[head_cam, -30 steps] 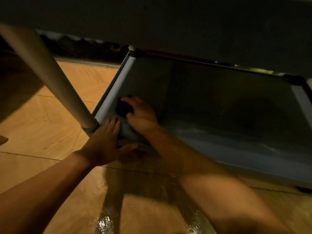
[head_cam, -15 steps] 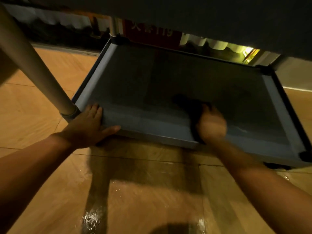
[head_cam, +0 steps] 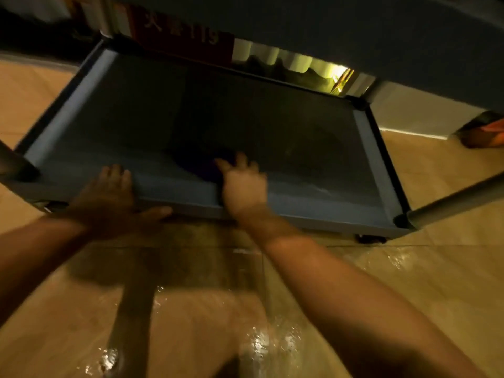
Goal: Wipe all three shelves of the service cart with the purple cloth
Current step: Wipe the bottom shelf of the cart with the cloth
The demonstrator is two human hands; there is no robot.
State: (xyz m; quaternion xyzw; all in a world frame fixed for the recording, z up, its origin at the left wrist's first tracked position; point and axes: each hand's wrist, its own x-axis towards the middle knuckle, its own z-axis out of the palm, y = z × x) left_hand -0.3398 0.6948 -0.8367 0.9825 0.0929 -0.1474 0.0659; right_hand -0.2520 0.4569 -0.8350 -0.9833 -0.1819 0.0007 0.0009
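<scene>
The purple cloth (head_cam: 203,166) lies on the bottom shelf (head_cam: 272,137) of the service cart, close to the near rim and a little left of the middle. It reads as a dark bunched patch in the dim light, and its far edge fades into shadow. Nothing else can be made out in the tray-like shelf, whose raised blue-grey rim (head_cam: 62,118) runs round all four sides.

The right hand (head_cam: 242,184) reaches over the near rim, palm down, fingers spread and laid against the right side of the cloth. The grip is flat and loose, pressing rather than closing round the fabric. The left hand (head_cam: 109,200) rests on the near rim to the left, well apart from the cloth, fingers lying over the top edge and thumb stretched along the outer face: a wide, bracing grip on the cart itself.

A corner post (head_cam: 458,200) rises from the near right corner, another post (head_cam: 13,162) from the near left. The shelf above (head_cam: 354,31) hangs dark over the far side. A caster (head_cam: 371,238) shows under the right corner. The tiled floor (head_cam: 409,268) is glossy with wet patches. Behind the cart stands a red sign (head_cam: 185,36) with blurred characters.
</scene>
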